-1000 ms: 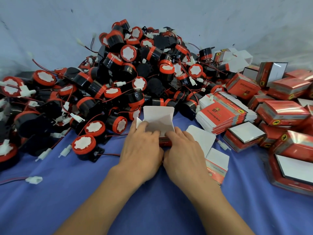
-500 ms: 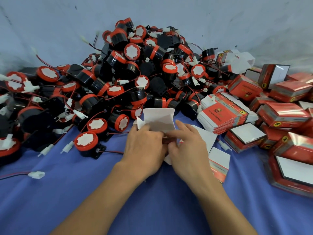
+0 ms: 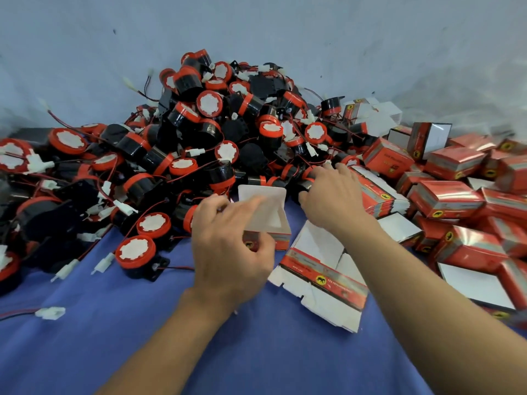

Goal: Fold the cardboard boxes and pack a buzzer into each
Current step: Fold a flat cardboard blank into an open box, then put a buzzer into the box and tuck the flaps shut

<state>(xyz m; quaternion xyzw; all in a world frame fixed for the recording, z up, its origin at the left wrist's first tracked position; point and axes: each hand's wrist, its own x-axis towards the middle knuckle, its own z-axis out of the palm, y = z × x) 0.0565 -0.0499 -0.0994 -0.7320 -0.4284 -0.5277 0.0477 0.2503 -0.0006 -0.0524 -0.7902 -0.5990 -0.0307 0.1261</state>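
Risk of dragging neighbours out of the buzzer pile (image 3: 216,132) by the tangled red wires (image 3: 179,268) on lifting, or of knocking the raised lid flap (image 3: 262,195) shut on the way in. Open box (image 3: 281,242) gripped in the left hand (image 3: 231,252) at the pile's near edge, over the blue surface (image 3: 114,337). Right hand (image 3: 333,201) apart from it, fingers curled round a buzzer (image 3: 308,181) just right of the box, beside the flat cartons (image 3: 376,195).

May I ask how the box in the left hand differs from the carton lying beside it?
The held box is folded up, lid raised; the lying carton is flat, flaps splayed. The left hand grips the held box; the lying carton rests on the cloth. Both are red outside, white inside.
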